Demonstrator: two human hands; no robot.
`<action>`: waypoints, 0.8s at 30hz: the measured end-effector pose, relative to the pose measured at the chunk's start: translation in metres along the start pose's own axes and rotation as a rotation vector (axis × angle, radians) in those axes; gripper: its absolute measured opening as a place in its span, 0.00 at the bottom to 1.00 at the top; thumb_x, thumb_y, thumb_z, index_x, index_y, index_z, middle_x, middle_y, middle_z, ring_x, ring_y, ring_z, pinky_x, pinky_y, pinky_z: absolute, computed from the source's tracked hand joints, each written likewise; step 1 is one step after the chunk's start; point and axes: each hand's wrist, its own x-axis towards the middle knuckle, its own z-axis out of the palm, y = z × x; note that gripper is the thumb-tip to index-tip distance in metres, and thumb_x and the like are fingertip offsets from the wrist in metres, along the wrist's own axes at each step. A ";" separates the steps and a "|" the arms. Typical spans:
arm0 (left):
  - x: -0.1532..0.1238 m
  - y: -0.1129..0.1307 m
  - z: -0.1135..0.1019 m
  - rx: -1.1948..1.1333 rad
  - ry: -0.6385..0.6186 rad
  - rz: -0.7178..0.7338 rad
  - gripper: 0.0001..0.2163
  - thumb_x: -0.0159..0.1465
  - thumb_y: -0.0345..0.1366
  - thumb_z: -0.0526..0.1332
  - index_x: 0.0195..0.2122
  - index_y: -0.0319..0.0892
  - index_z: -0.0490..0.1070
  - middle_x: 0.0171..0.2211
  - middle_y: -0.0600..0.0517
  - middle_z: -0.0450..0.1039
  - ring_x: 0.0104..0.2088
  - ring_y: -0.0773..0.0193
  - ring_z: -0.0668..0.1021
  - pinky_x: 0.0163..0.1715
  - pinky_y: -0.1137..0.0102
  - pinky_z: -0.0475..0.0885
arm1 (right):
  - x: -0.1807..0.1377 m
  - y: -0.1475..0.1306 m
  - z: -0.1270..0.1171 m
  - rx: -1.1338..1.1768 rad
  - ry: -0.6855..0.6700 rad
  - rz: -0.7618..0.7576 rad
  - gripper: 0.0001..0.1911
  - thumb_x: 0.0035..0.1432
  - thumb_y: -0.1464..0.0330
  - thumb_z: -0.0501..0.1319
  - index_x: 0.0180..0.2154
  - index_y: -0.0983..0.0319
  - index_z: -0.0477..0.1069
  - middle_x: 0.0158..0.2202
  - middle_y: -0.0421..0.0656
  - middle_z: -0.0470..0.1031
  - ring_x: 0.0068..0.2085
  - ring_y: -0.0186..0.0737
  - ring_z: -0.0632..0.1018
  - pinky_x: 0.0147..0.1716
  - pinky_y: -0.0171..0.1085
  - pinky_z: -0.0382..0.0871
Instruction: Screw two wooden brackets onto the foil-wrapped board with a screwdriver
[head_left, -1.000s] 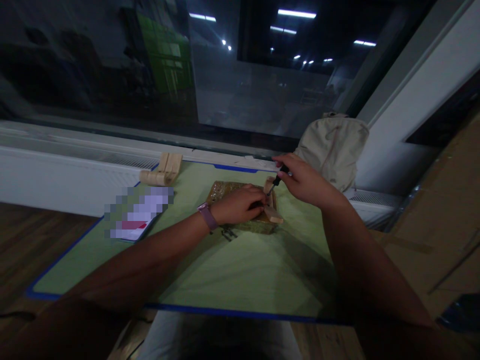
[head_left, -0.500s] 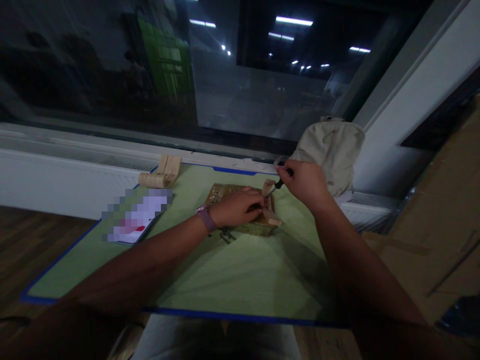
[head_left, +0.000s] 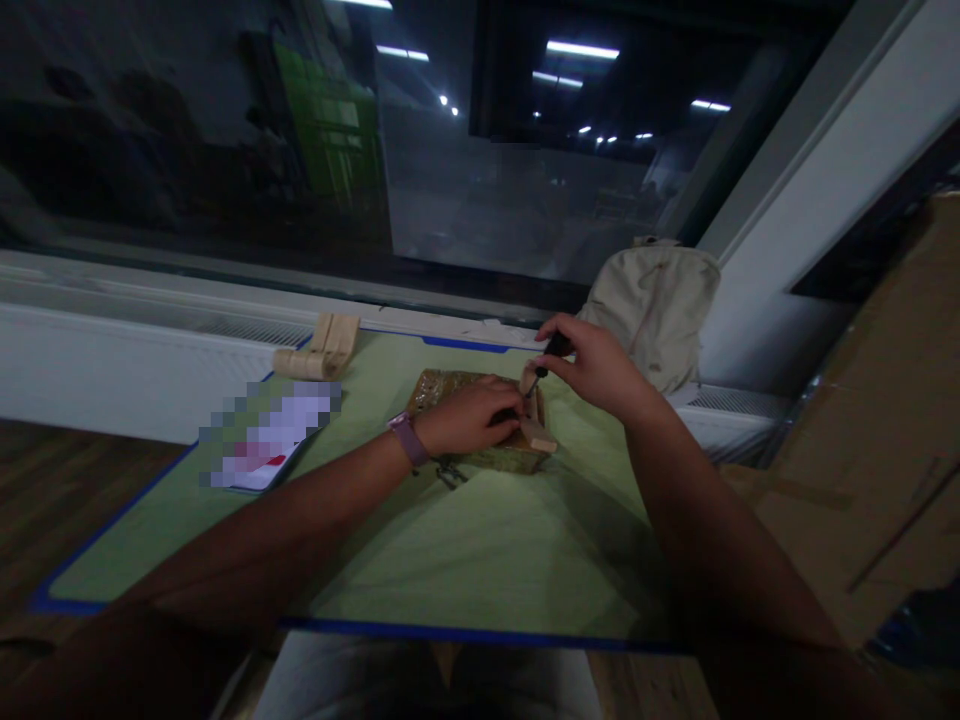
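My right hand [head_left: 596, 368] is closed around the black handle of a screwdriver [head_left: 553, 350]. The shaft slants down to a small pale wooden piece [head_left: 538, 436] with a curved upright end. Bent fingers of my left hand [head_left: 476, 415] grip the wooden piece beside the screwdriver tip; the fingertips are partly hidden. Under both lies a brown block wrapped in clear tape [head_left: 433, 384]. Several small dark screws [head_left: 451, 475] lie by the block's near edge, below my left wrist.
A phone [head_left: 281, 440] with a lit screen lies left on the green table [head_left: 420, 570] with blue edging. Behind it stands a curved wooden stand [head_left: 330, 345]. A beige backpack [head_left: 652, 305] leans at the window, back right. A large cardboard box [head_left: 862, 430] stands at the right.
My right hand has shifted left and its grip on the screwdriver has changed, with the fingers now higher around the handle and the tool more upright. My left hand stays at the wooden piece.
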 end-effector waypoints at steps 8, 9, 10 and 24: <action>0.000 -0.002 0.000 -0.005 -0.005 0.013 0.02 0.65 0.31 0.59 0.38 0.40 0.70 0.41 0.46 0.73 0.45 0.57 0.73 0.49 0.62 0.67 | 0.001 -0.008 0.010 -0.516 0.142 0.340 0.19 0.62 0.54 0.59 0.26 0.60 0.71 0.25 0.49 0.76 0.30 0.50 0.76 0.27 0.41 0.58; 0.000 -0.001 0.000 -0.004 -0.007 0.009 0.02 0.65 0.31 0.59 0.38 0.40 0.70 0.40 0.46 0.73 0.45 0.57 0.73 0.49 0.61 0.67 | 0.000 -0.008 0.010 -0.522 0.134 0.339 0.20 0.63 0.54 0.57 0.26 0.60 0.71 0.25 0.50 0.75 0.29 0.50 0.76 0.27 0.41 0.58; 0.000 -0.001 0.000 -0.005 -0.009 0.008 0.02 0.65 0.31 0.58 0.38 0.41 0.70 0.41 0.46 0.73 0.45 0.57 0.73 0.49 0.61 0.68 | -0.001 -0.008 0.009 -0.500 0.117 0.326 0.20 0.64 0.54 0.56 0.27 0.60 0.71 0.24 0.49 0.74 0.29 0.50 0.76 0.27 0.41 0.58; 0.000 -0.001 0.000 -0.006 0.005 0.018 0.03 0.65 0.30 0.59 0.39 0.40 0.70 0.43 0.46 0.74 0.46 0.57 0.74 0.51 0.62 0.67 | 0.000 0.000 -0.008 -0.035 -0.035 0.056 0.07 0.55 0.65 0.65 0.33 0.59 0.68 0.34 0.44 0.77 0.34 0.43 0.76 0.33 0.38 0.66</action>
